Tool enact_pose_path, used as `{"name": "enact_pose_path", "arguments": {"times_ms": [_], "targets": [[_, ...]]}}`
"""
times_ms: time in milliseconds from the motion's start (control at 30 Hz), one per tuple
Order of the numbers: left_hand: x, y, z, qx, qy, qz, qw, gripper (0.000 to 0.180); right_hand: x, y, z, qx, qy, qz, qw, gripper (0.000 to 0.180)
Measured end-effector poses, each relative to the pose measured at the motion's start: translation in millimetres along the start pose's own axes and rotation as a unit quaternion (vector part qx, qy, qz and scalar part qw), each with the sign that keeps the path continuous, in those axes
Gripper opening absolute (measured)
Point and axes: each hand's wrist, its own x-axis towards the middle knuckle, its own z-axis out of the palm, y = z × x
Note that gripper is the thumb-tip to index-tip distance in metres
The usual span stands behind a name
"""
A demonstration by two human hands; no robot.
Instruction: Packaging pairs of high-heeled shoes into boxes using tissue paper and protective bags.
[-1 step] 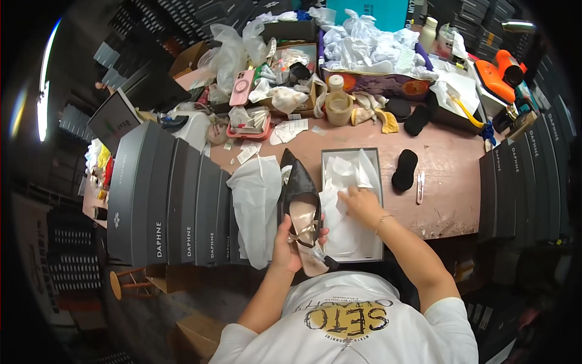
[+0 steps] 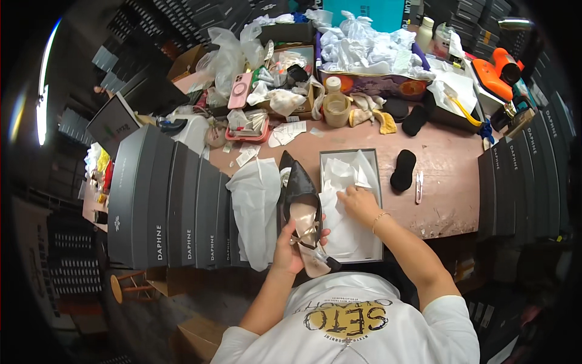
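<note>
My left hand [image 2: 287, 250] is closed round a pair of black pointed-toe shoes [image 2: 301, 188], toes pointing away from me. Their insoles are pale gold, and small buckled straps show near my fingers. One shoe largely covers the other. To their right lies an open grey shoebox [image 2: 379, 182] lined with white tissue paper [image 2: 341, 233]. Inside it, my right hand [image 2: 362, 207] has its fingers bent and closed on the tissue; the exact fingertip hold is partly hidden. Another sheet of white tissue paper [image 2: 254, 209] lies left of the shoes.
Grey shoeboxes [image 2: 182, 206] stand in a row at left, more grey boxes [image 2: 526, 188] at right. A black shoe-shaped pad [image 2: 403, 171] and small snips [image 2: 419, 187] lie right of the open box. Behind are a paper-filled carton [image 2: 379, 84], a jar [image 2: 335, 109] and a pink phone [image 2: 240, 91].
</note>
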Motion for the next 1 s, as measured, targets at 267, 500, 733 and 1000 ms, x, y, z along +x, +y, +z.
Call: {"name": "enact_pose_path", "arguments": {"times_ms": [267, 500, 733, 1000], "targets": [[2.2, -2.1, -2.0, 0.117, -0.065, 0.054, 0.989, 0.066, -20.8, -59.7, -87.2, 0.415, 0.109, -0.104, 0.897, 0.037], [-1.9, -25.1, 13.8, 0.088, -0.015, 0.060, 0.994, 0.074, -15.0, -76.8, -45.4, 0.130, 0.184, -0.145, 0.964, 0.044], [-0.1, -40.9, 16.1, 0.082, -0.010, 0.058, 0.995, 0.064, -16.2, -68.1, -49.6, 0.136, 0.293, -0.147, 0.935, 0.027], [20.6, -15.6, 16.5, -0.104, -0.047, -0.064, 0.991, 0.048, -27.1, -43.1, -66.5, 0.500, 0.246, 0.010, 0.830, 0.043]]}}
